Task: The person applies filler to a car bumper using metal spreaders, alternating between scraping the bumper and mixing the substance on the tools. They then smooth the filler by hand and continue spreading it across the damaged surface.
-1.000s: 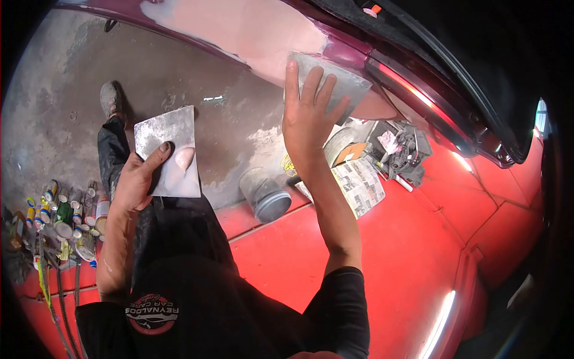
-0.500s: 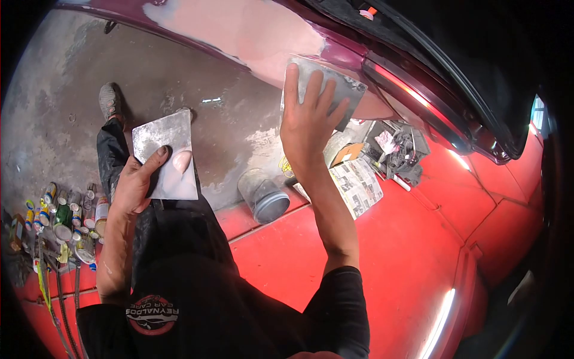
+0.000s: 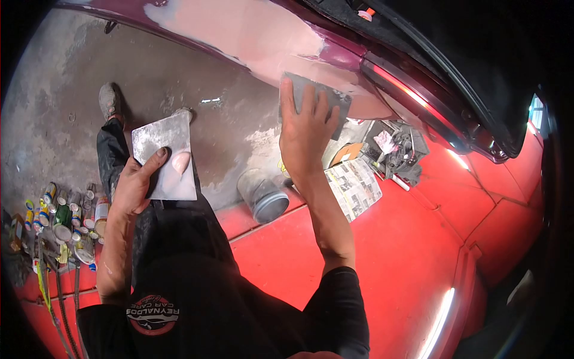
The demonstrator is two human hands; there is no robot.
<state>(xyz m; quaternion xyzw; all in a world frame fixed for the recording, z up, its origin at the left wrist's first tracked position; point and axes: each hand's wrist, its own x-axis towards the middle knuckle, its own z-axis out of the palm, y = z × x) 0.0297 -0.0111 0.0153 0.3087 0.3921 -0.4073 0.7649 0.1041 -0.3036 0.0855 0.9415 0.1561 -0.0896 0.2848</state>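
Note:
My left hand (image 3: 136, 182) grips a flat metal plate (image 3: 161, 140), its thumb on top beside a small mound of pinkish paste (image 3: 180, 163). My right hand (image 3: 306, 128) is laid with spread fingers over a thin grey spreader sheet (image 3: 339, 106), holding it at the lower edge of a car body panel (image 3: 239, 30). The panel is maroon with a wide pinkish filled area. Whether the sheet's far edge touches the panel is hard to tell, and my right thumb is not clearly visible.
A bucket (image 3: 269, 204) lies tilted on the floor between my arms. Newspaper (image 3: 357, 188) and a crate of rags (image 3: 397, 149) are beyond my right forearm. Several cans (image 3: 63, 224) and hoses are at the left. A dark open car part overhangs the upper right.
My right hand and the grey sheet have moved slightly down and left, toward my body. The plate in my left hand has hardly moved.

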